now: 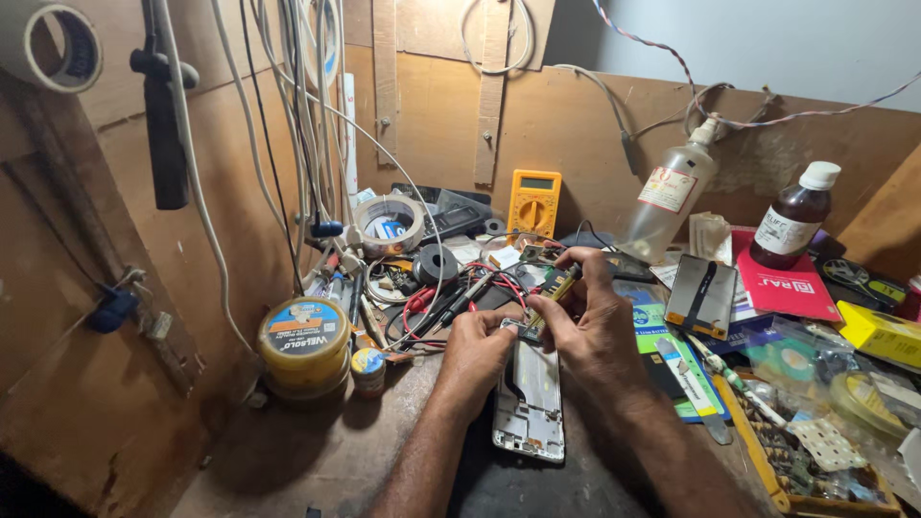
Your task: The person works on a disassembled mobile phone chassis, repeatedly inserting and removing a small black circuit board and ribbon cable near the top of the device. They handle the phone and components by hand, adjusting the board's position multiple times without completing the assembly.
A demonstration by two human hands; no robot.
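Observation:
An opened phone body lies on the workbench in front of me, silvery inside, its top end under my fingers. My left hand presses on the phone's upper left corner, fingers curled down. My right hand pinches a thin yellow-and-black tool whose tip rests on a small component at the phone's top edge. Red and black probe leads lie just beyond my left hand.
A yellow multimeter leans on the back wall beside a tape roll. A round yellow tin stands at left. A clear squeeze bottle, a brown bottle, a phone screen and packets crowd the right.

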